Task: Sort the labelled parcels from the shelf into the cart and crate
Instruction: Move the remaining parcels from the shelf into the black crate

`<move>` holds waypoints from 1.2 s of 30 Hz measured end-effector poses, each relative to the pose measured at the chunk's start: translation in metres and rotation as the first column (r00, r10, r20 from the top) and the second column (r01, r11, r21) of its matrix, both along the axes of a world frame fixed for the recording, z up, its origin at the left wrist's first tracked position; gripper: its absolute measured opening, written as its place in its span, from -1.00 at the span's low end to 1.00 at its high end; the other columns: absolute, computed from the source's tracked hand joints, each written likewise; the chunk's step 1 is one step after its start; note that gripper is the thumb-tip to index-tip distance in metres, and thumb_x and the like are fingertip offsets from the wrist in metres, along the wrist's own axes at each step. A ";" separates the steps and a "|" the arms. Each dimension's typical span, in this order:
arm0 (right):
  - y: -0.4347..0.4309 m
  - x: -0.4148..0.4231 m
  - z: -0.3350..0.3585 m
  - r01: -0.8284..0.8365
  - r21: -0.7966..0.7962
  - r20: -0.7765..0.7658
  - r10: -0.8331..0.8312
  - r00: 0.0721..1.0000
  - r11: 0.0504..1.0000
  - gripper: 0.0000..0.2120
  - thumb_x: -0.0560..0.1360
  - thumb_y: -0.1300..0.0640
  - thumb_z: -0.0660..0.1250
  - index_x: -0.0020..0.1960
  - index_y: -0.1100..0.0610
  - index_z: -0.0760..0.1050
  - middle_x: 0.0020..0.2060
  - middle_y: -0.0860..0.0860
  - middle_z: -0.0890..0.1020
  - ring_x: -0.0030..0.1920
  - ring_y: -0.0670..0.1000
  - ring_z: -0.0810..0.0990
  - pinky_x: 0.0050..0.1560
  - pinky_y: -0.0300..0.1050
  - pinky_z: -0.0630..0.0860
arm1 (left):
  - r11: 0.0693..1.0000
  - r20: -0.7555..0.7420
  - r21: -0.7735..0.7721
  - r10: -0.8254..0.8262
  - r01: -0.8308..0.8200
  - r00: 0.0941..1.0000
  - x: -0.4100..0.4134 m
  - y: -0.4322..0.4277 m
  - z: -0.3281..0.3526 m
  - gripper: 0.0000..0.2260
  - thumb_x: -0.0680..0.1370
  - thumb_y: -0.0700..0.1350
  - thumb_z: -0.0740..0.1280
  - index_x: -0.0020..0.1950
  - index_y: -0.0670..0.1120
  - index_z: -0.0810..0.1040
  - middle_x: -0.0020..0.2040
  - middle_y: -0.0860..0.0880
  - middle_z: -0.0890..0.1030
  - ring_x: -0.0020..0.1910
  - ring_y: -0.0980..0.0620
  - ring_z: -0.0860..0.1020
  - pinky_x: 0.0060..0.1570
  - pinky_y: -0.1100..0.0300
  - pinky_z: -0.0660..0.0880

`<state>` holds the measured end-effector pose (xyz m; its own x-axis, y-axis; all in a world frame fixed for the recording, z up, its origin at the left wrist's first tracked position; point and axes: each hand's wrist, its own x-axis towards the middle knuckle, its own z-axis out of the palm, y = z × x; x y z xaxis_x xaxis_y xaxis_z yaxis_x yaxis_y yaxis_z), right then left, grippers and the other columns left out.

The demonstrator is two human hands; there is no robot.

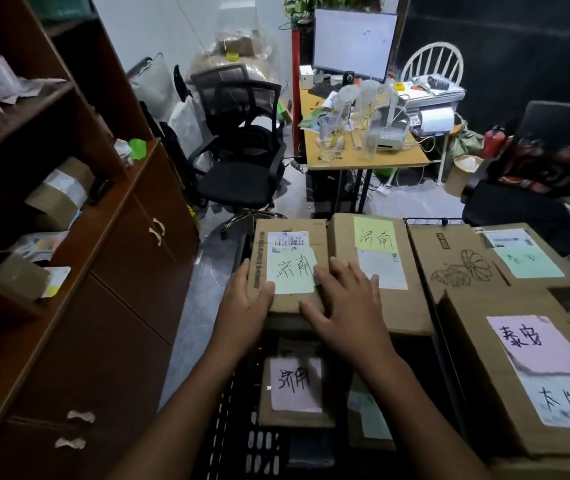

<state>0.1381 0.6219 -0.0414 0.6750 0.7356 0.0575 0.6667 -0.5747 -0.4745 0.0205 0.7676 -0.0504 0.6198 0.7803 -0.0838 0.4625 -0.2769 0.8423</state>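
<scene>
Looks like the box (290,301) is getting squared up on top of the crate (238,445) next to the other box (404,306) with the same label, left grip (243,303) flat against its side, right grip (345,310) spread open on top, neither actually clutching it.
</scene>
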 end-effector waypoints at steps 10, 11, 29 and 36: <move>0.003 -0.010 0.006 0.122 -0.044 0.017 -0.121 0.992 0.992 -0.38 0.60 -0.33 0.17 0.60 -0.18 0.23 0.63 0.00 0.18 0.65 0.05 -0.02 0.61 0.11 -0.22 | 0.981 -0.041 0.153 -0.111 0.116 0.993 0.005 0.021 -0.008 -0.43 0.66 0.17 0.23 0.65 0.11 0.18 0.60 0.02 0.28 0.57 0.00 0.21 0.53 -0.15 0.23; 0.003 -0.014 0.009 0.158 -0.038 0.006 -0.158 0.987 0.987 -0.40 0.61 -0.27 0.24 0.60 -0.19 0.23 0.63 0.01 0.18 0.65 0.06 -0.04 0.62 0.12 -0.21 | 0.979 -0.059 0.141 -0.139 0.146 0.989 0.005 0.025 -0.007 -0.41 0.65 0.20 0.22 0.65 0.14 0.15 0.61 0.02 0.25 0.59 -0.02 0.17 0.54 -0.15 0.21; -0.089 -0.154 0.039 0.712 -0.089 0.000 -0.715 0.699 0.696 -0.42 0.64 -0.27 0.16 0.62 -0.19 0.18 0.65 -0.05 0.12 0.66 0.06 -0.08 0.62 0.25 -0.10 | 0.577 -0.255 0.362 -0.694 0.732 0.673 -0.049 -0.023 0.022 -0.33 0.59 0.44 0.08 0.65 0.21 0.13 0.69 0.08 0.05 0.66 -0.13 -0.21 0.52 -0.20 -0.40; -0.177 -0.222 0.049 0.863 -0.011 0.021 -0.863 0.505 0.504 -0.29 0.56 -0.48 0.01 0.63 -0.22 0.12 0.66 -0.06 0.11 0.66 0.08 -0.07 0.61 0.25 -0.09 | 0.347 -0.201 0.471 -0.853 0.811 0.481 -0.059 -0.116 0.047 -0.31 0.55 0.48 0.01 0.65 0.27 0.08 0.69 0.05 0.06 0.67 -0.10 -0.14 0.57 -0.16 -0.31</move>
